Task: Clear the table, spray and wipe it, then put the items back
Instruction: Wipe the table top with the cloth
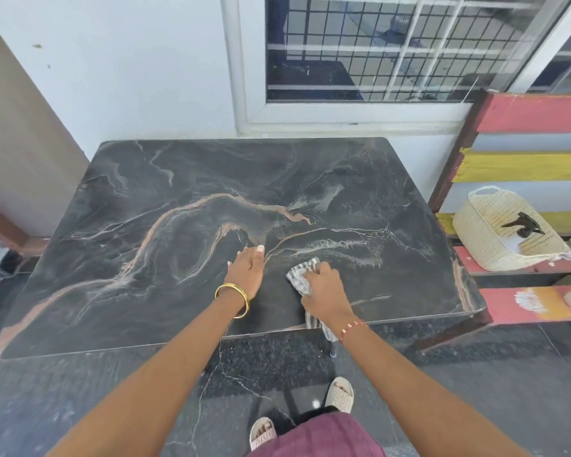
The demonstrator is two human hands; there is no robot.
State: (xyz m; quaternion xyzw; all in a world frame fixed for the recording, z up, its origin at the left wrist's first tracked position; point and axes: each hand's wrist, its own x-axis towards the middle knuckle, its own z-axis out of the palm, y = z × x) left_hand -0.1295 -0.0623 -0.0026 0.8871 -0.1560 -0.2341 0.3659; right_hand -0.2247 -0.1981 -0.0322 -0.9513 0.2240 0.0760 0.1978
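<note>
Now my right hand [323,285] grips the cloth [302,275], left hand [246,268] flat alongside; unwiped surface [145,192] stretches ahead and leftward.

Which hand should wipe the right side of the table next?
Right. The right hand already grips the striped cloth on the table, nearest that side. The left hand rests flat and holds nothing, probably bracing.

One table [178,199], one cloth [302,275], one basket [478,232], two hands: left hand [246,270], right hand [323,288].
</note>
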